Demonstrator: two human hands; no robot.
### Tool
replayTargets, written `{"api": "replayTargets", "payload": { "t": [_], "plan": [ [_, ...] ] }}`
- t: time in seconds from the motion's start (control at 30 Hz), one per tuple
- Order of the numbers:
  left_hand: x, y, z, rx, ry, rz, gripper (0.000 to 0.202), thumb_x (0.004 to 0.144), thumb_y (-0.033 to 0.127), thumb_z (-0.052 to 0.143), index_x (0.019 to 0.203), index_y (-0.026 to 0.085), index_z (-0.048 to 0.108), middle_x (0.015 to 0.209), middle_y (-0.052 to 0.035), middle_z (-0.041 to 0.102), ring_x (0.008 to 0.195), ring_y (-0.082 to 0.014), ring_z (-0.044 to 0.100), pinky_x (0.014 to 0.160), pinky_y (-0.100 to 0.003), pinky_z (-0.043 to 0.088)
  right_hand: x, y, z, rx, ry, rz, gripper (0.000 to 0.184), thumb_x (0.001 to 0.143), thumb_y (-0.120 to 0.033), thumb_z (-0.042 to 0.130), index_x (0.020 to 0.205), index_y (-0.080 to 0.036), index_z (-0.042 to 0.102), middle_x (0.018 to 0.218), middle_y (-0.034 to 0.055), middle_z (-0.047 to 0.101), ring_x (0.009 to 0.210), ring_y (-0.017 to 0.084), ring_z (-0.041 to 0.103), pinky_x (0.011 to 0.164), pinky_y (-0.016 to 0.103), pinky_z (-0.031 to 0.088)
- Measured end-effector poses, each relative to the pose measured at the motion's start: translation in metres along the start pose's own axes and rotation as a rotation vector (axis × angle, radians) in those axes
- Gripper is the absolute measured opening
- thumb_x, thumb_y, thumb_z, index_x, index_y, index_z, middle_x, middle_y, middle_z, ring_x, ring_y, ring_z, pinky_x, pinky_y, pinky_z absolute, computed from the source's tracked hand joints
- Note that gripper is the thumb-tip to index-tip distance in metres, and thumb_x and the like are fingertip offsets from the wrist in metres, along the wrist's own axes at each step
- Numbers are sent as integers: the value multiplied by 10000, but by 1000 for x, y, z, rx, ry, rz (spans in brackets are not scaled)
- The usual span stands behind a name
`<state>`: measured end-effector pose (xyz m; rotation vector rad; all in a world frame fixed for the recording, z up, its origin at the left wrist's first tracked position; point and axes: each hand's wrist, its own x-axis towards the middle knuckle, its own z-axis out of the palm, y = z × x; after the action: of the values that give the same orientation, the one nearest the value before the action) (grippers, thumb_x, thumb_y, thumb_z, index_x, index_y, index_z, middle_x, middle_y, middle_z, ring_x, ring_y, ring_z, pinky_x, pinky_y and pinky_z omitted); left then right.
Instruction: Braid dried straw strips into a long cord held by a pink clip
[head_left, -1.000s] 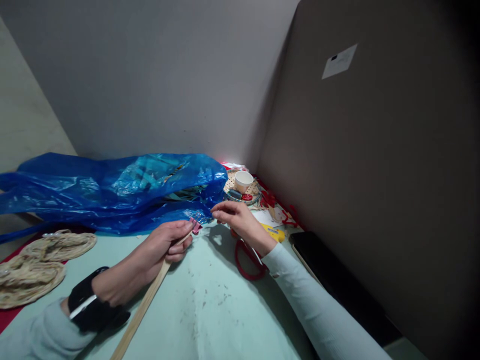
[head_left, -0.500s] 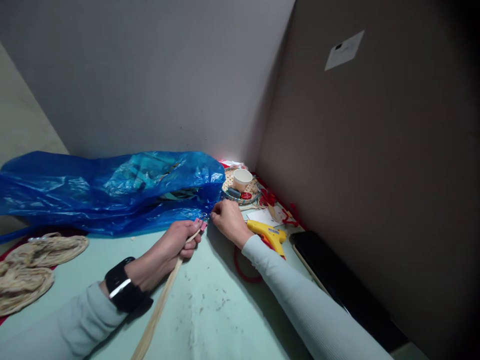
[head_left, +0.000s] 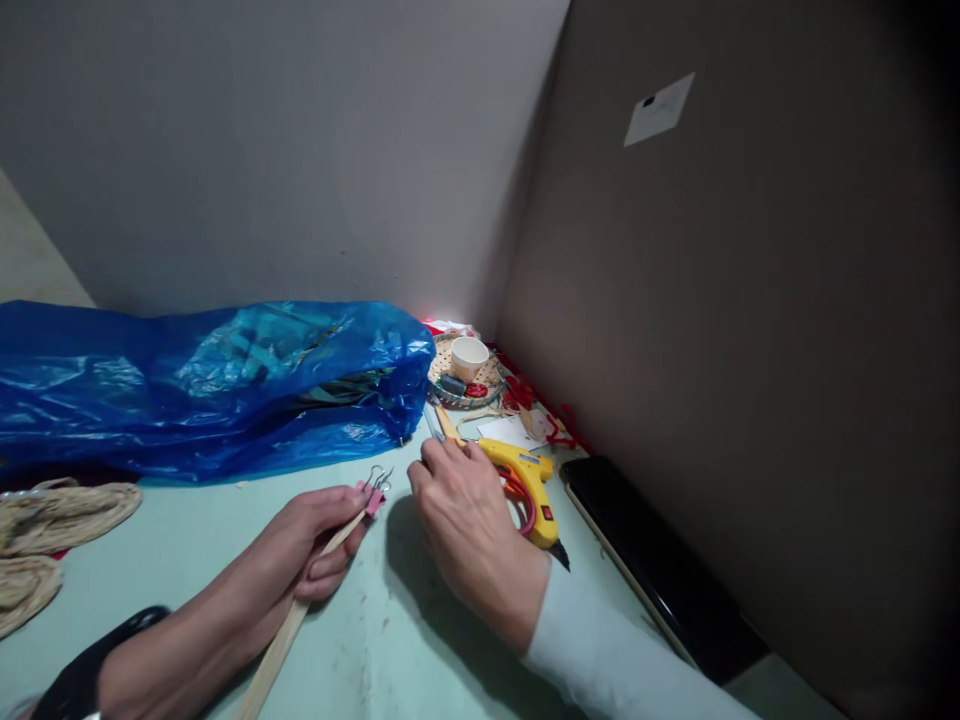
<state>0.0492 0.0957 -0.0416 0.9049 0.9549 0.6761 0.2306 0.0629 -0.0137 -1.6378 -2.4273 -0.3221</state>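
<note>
My left hand is closed round a long flat wooden strip that runs back toward me. A pink binder clip sits on the strip's far end, just past my fingers. My right hand rests on the pale green table right of the clip, its fingers curled and pinching something thin near the tips that I cannot make out. A yellow glue gun and red-handled scissors lie just beyond that hand.
A large blue plastic bag lies across the back of the table. A woven tray holds a white cup. Coils of straw rope lie left, a dark phone right, beside a brown partition.
My right hand has pulled back from the blue bag's edge toward me. The left hand drew the strip and clip nearer as well. The view shifted, uncovering the glue gun.
</note>
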Motion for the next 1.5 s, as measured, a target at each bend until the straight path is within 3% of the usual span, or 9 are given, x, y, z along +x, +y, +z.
{"api": "replayTargets", "payload": {
  "t": [0.23, 0.53, 0.67, 0.77, 0.83, 0.93, 1.07, 1.27, 1.5],
  "plan": [
    [-8, -3, -4, -61, 53, 15, 336, 715, 414, 826, 745, 145, 627, 516, 93, 414, 403, -2, 168, 358, -126, 109, -27, 27, -16, -132, -228, 383, 181, 968, -154, 465, 956, -124, 644, 894, 137, 692, 815, 257, 662, 664, 353, 362],
    [-9, -9, -2, -16, -7, -7, 328, 795, 442, 776, 786, 149, 627, 526, 100, 390, 430, -18, 143, 363, -131, 113, -26, 41, -1, -120, -268, 500, 189, 909, -88, 488, 879, -124, 671, 790, 137, 720, 731, 244, 697, 520, 313, 269],
    [-11, -8, -2, -35, -50, -4, 321, 801, 405, 777, 723, 143, 608, 508, 98, 383, 433, -19, 125, 368, -142, 109, -29, 48, -7, -109, -272, 531, 233, 917, -62, 470, 849, -109, 687, 776, 151, 713, 728, 258, 694, 538, 313, 305],
    [-15, -7, 0, -86, -121, -19, 242, 827, 345, 749, 758, 148, 628, 541, 77, 435, 432, -23, 132, 376, -157, 115, -30, 43, -15, -107, -232, 507, 227, 944, -79, 462, 933, -82, 688, 905, 182, 709, 856, 284, 676, 653, 337, 383],
    [-19, -6, 4, -118, -144, -25, 182, 825, 315, 749, 818, 162, 649, 578, 68, 453, 439, -30, 165, 390, -158, 139, -29, 37, -19, 44, -148, 428, 218, 975, -133, 464, 1014, -106, 677, 1005, 156, 701, 924, 263, 649, 751, 344, 408],
    [-26, -2, 11, -132, -143, -20, 230, 775, 341, 800, 801, 174, 643, 603, 61, 450, 463, -41, 215, 409, -160, 186, -25, 29, -22, 693, -78, 257, 183, 978, -266, 541, 1058, -171, 676, 1014, 69, 711, 927, 202, 640, 818, 313, 433],
    [-30, 3, 19, -85, -162, -5, 280, 749, 397, 821, 819, 176, 663, 578, 66, 442, 472, -44, 174, 416, -171, 177, -19, 22, -16, 1505, -256, 187, 350, 872, -419, 700, 1091, -148, 669, 1006, 70, 694, 905, 183, 631, 778, 284, 454],
    [-30, 1, 17, -157, -228, -37, 222, 781, 353, 797, 782, 172, 667, 525, 90, 367, 456, -45, 166, 415, -172, 188, -20, 20, -6, 1725, -270, 296, 380, 780, -426, 804, 966, -116, 685, 830, 22, 632, 739, 115, 533, 691, 246, 398],
    [-29, -1, 10, -161, -221, -40, 249, 780, 373, 801, 870, 161, 707, 544, 86, 387, 459, -43, 177, 431, -178, 203, -23, 17, -12, 1772, -341, 248, 353, 807, -371, 795, 1028, -118, 685, 824, 2, 593, 736, 100, 492, 693, 233, 381]
  ]
}}
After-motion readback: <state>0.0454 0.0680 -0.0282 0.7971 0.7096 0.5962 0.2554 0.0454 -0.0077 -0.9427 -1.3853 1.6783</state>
